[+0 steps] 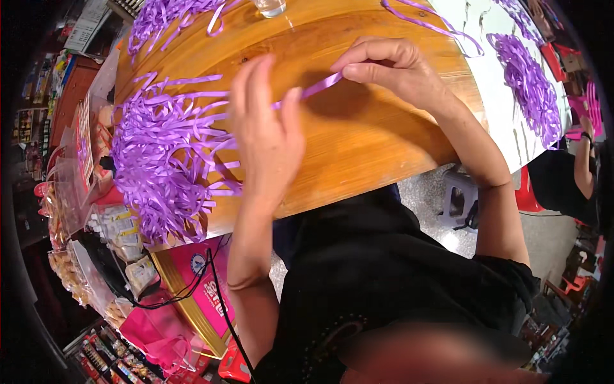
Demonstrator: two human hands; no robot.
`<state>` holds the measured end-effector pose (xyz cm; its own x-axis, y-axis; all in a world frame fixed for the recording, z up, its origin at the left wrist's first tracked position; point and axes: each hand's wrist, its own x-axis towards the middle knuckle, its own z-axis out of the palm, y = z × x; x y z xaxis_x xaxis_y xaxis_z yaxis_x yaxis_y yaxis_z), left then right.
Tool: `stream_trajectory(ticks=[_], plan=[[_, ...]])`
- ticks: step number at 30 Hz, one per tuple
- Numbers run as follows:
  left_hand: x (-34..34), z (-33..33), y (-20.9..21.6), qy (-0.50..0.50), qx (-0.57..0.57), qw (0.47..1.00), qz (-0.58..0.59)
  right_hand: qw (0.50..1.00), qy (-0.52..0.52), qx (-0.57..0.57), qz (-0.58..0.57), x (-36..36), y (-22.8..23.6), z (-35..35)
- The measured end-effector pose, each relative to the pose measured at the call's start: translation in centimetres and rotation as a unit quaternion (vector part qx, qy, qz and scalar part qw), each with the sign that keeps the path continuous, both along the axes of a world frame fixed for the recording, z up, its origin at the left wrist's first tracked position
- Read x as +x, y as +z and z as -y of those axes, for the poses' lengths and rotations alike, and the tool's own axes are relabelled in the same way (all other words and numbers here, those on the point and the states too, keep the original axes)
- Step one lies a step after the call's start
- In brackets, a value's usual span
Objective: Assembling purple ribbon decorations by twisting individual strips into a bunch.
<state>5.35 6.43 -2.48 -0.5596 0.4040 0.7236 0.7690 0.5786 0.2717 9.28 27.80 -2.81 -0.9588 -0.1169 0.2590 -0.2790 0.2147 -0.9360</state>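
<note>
A thin purple ribbon [323,84] stretches across the wooden table [358,147]. My right hand [400,67] pinches its far end between thumb and forefinger. My left hand [265,134], slightly blurred, is raised over the ribbon with its thumb apart from the fingers; the ribbon passes behind it. Whether the left hand touches the ribbon cannot be told. Just left of that hand lies a large tangled heap of purple ribbons [163,160], several loose ends pointing toward it.
More purple ribbons [163,22] lie at the far left, beside a clear glass [270,8]. Another ribbon bundle [527,89] rests on the white marbled surface [476,32] at right. A grey stool [459,195] stands below. Another person's arm [583,160] shows at far right.
</note>
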Motion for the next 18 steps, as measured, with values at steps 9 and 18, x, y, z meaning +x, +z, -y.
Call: stream_trajectory(ticks=[9,18], plan=[[1.1,-2.5,-1.2,-0.198,0.325,0.746,0.545,0.986,-0.024,0.119,-0.113,1.0,0.6,1.2],[0.7,-1.2,-1.3,-0.168,0.373,0.727,0.551,0.974,-0.092,0.123,-0.165,0.8,0.6,-0.8]])
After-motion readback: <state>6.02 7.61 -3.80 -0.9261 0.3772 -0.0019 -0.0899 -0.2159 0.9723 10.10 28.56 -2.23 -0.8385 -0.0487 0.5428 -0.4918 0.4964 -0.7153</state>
